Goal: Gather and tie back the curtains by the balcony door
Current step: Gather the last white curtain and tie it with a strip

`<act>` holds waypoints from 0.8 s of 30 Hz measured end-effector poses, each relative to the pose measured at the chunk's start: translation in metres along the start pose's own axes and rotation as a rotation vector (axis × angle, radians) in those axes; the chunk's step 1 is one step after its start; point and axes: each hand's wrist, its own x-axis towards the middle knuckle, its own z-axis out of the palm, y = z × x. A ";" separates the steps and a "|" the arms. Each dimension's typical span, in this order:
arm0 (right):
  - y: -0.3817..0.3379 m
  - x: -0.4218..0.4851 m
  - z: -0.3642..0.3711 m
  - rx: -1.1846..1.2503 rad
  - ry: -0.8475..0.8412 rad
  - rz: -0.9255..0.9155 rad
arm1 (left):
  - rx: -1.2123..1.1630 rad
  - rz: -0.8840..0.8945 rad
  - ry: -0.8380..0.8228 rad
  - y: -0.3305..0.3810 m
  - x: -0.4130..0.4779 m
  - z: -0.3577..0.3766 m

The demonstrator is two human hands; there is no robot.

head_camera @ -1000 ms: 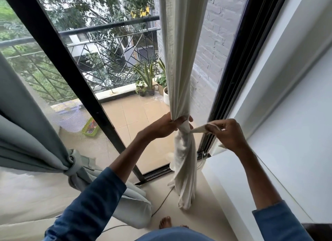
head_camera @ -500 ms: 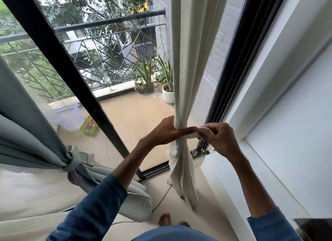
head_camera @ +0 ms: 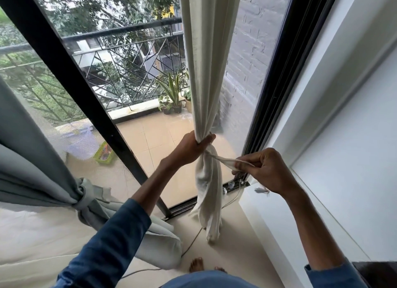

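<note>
Outside the big glass balcony door you can see a tiled balcony, a black metal railing and some green potted plants.

From the head camera, a thick black door frame runs slanting across the glass. On the left hangs a heavy grey-green curtain. It is bunched up and tied with a grey-green band, and its end lies on the pale floor.

Near the right side of the door hangs the long cream cloth curtain. It is gathered into one thin bundle. The left hand is wrapped round that bundle with its fingers curled tight. Just below them a thin cream tie strip goes round the cloth. The right hand pinches the loose end of the strip and holds it stretched out to the right, toward the white wall ledge. Under the tie the curtain hangs loose and its bottom touches the floor, close to a thin dark cable. A bare foot shows at the bottom.

This looks like the step of pulling the tie snug. To do it well, the left hand should grip the bundle firmly so no folds slip out. The right hand should pull evenly, not with a jerk. After that, the end needs a knot close to the cloth. I cannot tell if a knot is there yet, because the left hand hides that spot.
</note>
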 end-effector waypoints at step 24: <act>0.034 0.092 0.058 -0.314 0.104 0.110 | 0.052 0.192 -0.407 0.012 -0.042 -0.013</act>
